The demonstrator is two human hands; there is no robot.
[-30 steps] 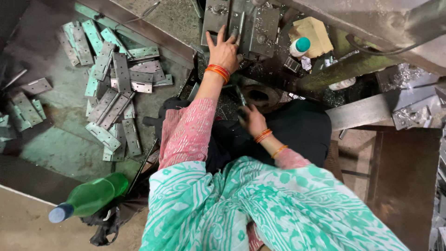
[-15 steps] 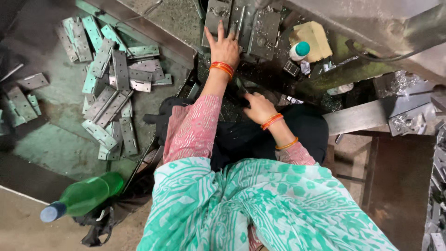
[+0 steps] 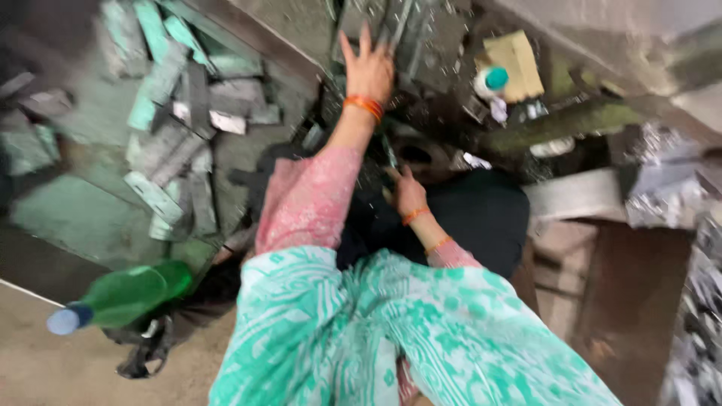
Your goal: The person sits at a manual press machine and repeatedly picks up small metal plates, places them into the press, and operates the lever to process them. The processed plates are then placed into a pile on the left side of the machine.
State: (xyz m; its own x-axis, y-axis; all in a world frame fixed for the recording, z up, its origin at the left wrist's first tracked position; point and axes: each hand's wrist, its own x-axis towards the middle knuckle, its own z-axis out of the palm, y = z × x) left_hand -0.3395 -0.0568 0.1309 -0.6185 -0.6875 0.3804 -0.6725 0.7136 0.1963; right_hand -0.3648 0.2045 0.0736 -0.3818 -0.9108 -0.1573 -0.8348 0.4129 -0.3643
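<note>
Greens, greys and pink at a grimy metal workplace

The scarf (image 3: 391, 338) is mint green with a white swirling pattern; the sleeve (image 3: 304, 203) is mottled pink; the bangles (image 3: 363, 105) are orange. The metal plates (image 3: 177, 143) are grey and pale green, and the bottle (image 3: 124, 297) is green with a blue cap.

left arm stretched far forward and up, pink sleeve to just past the elbow, forearm bare, orange bangle at the wrist. left hand (image 3: 368, 69) flat, palm down, fingers spread and pointing away from the body. right arm bent and kept close in, much lower than the left, orange bangles on wrist and forearm. right hand (image 3: 408, 194) loosely curled, fingers pointing forward and a little left; grip blurred, so closed or open impossible to tell.
</note>
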